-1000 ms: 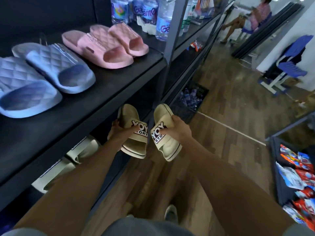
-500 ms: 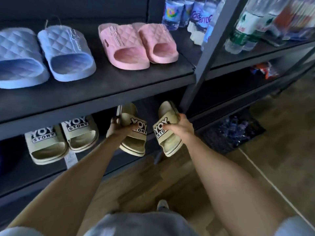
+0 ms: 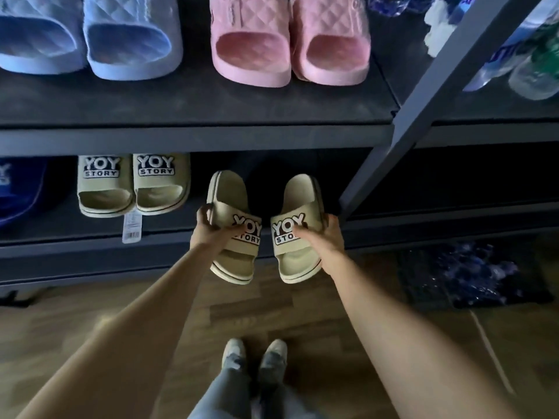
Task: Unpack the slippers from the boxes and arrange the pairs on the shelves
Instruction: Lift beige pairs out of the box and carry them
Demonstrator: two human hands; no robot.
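Turned squarer to the lower shelf (image 3: pixel 75 229) than before, left slipper (image 3: pixel 231 193) hangs gripped by the strap in left hand (image 3: pixel 211 231), right slipper (image 3: pixel 299 193) in right hand (image 3: pixel 328 237); fingertips hidden beneath; blue pair (image 3: pixel 90 34) cropped

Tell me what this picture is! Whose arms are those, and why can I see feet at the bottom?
There is no machine here: those are a person's own two arms. A small camera sits on their head and looks forward and down, so you see what they see, even their shoes on the wooden floor.

The left hand grips one beige slipper by its strap. The right hand grips the second slipper. Both slippers say YOY STORY.

They are held in front of the lower shelf, where a matching beige pair already sits, with a paper tag hanging down. On the upper shelf stand a blue pair and a pink pair, with water bottles further right.
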